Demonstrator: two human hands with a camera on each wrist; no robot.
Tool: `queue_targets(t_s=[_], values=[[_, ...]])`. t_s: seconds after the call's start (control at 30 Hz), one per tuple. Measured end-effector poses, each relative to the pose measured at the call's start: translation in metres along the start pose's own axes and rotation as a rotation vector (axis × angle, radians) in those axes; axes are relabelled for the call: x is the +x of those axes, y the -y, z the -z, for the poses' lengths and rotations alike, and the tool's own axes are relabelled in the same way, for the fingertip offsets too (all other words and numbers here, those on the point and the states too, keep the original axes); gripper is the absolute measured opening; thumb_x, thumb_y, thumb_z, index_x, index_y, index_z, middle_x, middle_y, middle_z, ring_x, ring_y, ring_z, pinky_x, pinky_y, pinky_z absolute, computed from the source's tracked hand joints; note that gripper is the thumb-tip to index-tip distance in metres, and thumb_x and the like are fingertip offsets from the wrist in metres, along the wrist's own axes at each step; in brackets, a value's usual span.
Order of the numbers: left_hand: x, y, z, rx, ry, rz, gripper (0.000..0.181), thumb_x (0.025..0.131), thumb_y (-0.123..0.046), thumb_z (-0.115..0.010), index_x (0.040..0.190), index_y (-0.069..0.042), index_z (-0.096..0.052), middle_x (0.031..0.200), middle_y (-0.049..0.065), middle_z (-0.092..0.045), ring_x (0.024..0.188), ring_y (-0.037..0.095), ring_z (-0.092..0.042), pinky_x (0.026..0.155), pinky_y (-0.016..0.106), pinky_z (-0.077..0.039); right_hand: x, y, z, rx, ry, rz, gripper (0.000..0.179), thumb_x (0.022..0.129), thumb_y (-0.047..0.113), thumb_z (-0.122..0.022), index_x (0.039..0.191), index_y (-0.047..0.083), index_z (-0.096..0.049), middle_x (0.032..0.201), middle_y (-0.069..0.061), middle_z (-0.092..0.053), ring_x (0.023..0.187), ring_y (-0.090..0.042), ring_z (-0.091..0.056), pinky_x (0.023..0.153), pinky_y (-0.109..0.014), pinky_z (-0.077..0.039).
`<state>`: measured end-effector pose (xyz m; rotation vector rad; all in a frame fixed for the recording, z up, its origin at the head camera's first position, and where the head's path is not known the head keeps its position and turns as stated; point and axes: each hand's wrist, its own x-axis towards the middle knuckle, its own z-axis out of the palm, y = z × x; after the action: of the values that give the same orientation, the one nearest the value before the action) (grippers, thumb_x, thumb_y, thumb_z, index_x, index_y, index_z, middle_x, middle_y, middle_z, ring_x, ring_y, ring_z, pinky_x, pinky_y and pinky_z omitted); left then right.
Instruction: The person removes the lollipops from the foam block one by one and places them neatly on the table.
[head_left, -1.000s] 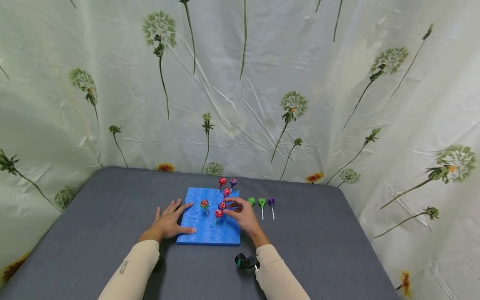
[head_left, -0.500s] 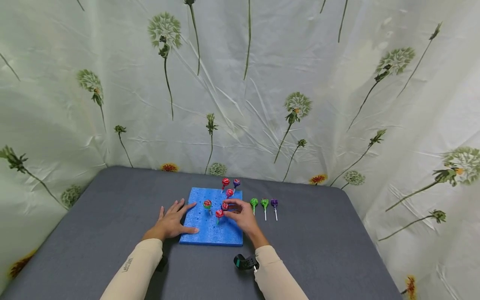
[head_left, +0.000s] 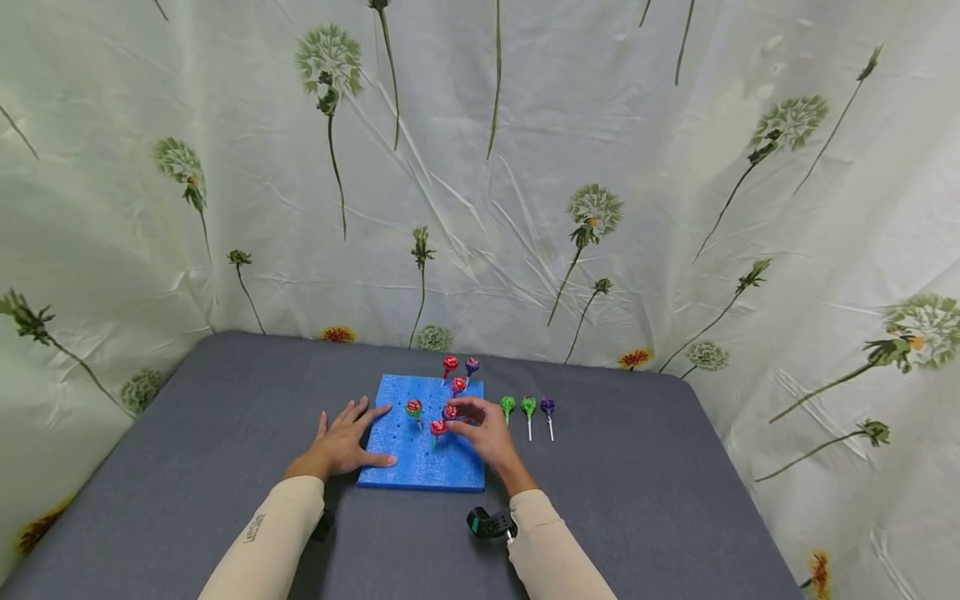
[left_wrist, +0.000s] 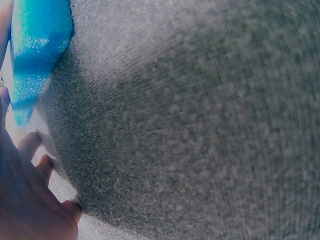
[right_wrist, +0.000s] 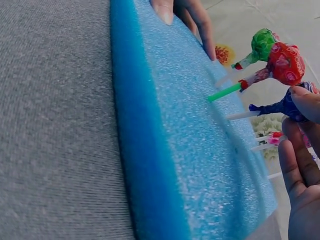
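A blue foam board (head_left: 405,475) with small holes lies on the table. My left hand (head_left: 341,443) rests along its left edge, fingers spread, thumb on the top face. Over the board's right side, my right hand (head_left: 483,432) pinches a dark blue-wrapped lollipop (right_wrist: 282,106) by its head, its white stick meeting the foam. Right beside it stands a red lollipop (right_wrist: 286,64) on a green stick. A red-and-green lollipop (head_left: 414,408) stands further left. Toward the back edge are a red lollipop (head_left: 450,363), a purple one (head_left: 472,366) and a pinkish-red one (head_left: 458,384), all upright.
Right of the board, two green lollipops (head_left: 528,405) and a purple lollipop (head_left: 547,406) lie in a row on the grey table (head_left: 615,492). My right hand partly covers the nearest stick. A dandelion-print curtain (head_left: 517,208) hangs behind the table.
The head view has shifted slightly, so the scene sits a little further right. Both hands keep their places at the board, the right still pinching the dark blue lollipop.
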<state>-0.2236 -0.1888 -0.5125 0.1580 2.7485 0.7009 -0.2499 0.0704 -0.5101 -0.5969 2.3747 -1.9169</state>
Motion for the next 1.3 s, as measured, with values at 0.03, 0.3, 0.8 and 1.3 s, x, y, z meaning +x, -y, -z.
queue_targets(t_s=[0.03, 0.3, 0.8, 1.3], values=[[0.000, 0.000, 0.000, 0.001, 0.000, 0.000, 0.102, 0.070, -0.069, -0.071, 0.150, -0.018, -0.034, 0.155, 0.028, -0.017, 0.143, 0.048, -0.007, 0.107, 0.070, 0.007, 0.000, 0.002, 0.000, -0.001, -0.005, -0.011, 0.027, 0.086, 0.005, -0.071, 0.112, -0.001, -0.067, 0.109, -0.015, -0.068, 0.100, -0.024, -0.063, 0.085, -0.031, -0.051], [-0.001, -0.001, 0.000, 0.004, -0.005, 0.002, 0.101, 0.070, -0.068, -0.071, 0.150, -0.019, -0.033, 0.155, 0.028, -0.017, 0.143, 0.048, -0.008, 0.107, 0.069, 0.006, 0.002, 0.010, 0.007, 0.044, -0.074, -0.051, 0.029, 0.085, -0.001, -0.071, 0.113, -0.007, -0.065, 0.110, -0.023, -0.066, 0.103, -0.033, -0.062, 0.081, -0.026, -0.049], [-0.002, -0.002, 0.002, -0.008, 0.000, -0.004, 0.101, 0.071, -0.068, -0.071, 0.150, -0.017, -0.034, 0.155, 0.029, -0.016, 0.142, 0.049, -0.007, 0.107, 0.070, 0.007, -0.012, 0.015, 0.041, 0.049, -0.192, -0.065, 0.029, 0.085, -0.001, -0.071, 0.111, -0.010, -0.064, 0.106, -0.025, -0.066, 0.090, -0.018, -0.063, 0.077, -0.019, -0.052], [-0.001, -0.002, 0.002, -0.005, -0.004, 0.004, 0.103, 0.070, -0.069, -0.070, 0.150, -0.017, -0.033, 0.155, 0.030, -0.016, 0.142, 0.049, -0.007, 0.107, 0.070, 0.007, -0.020, -0.008, 0.084, 0.007, -0.325, -0.072, 0.028, 0.083, 0.002, -0.074, 0.107, -0.009, -0.064, 0.097, -0.012, -0.069, 0.081, -0.008, -0.062, 0.071, -0.018, -0.051]])
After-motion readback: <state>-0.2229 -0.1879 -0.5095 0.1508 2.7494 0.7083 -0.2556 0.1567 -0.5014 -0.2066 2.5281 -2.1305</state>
